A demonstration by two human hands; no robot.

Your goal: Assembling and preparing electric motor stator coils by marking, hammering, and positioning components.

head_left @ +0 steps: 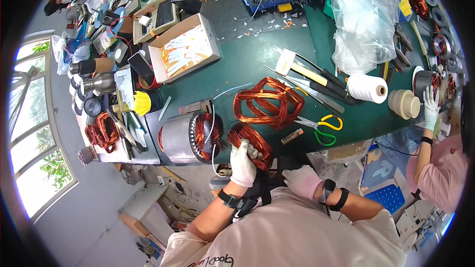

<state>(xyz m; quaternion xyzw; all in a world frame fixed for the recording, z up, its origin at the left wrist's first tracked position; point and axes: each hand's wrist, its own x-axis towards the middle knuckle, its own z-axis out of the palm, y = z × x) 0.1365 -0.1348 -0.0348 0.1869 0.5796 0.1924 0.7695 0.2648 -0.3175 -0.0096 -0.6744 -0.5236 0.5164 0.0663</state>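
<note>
My left hand (pixel 243 165), in a white glove, is closed on a copper wire coil (pixel 260 143) at the table's near edge. Just left of it lies a grey motor stator (pixel 179 138) on its side, copper windings in its slotted end and a white sleeve (pixel 213 118) looping out. Beyond the held coil, a larger bundle of copper coils (pixel 267 103) rests on the green table (pixel 237 64). My right hand (pixel 303 182), also gloved, is low against my dark-clothed lap, away from the coil; its fingers are too unclear to read.
Scissors (pixel 324 127) with yellow and green handles lie right of the coils. Behind them are pliers (pixel 326 81) and a white thread spool (pixel 367 89). A cardboard box (pixel 208 39) of white strips stands back left. At right, a co-worker's gloved hand (pixel 431 106) touches another stator.
</note>
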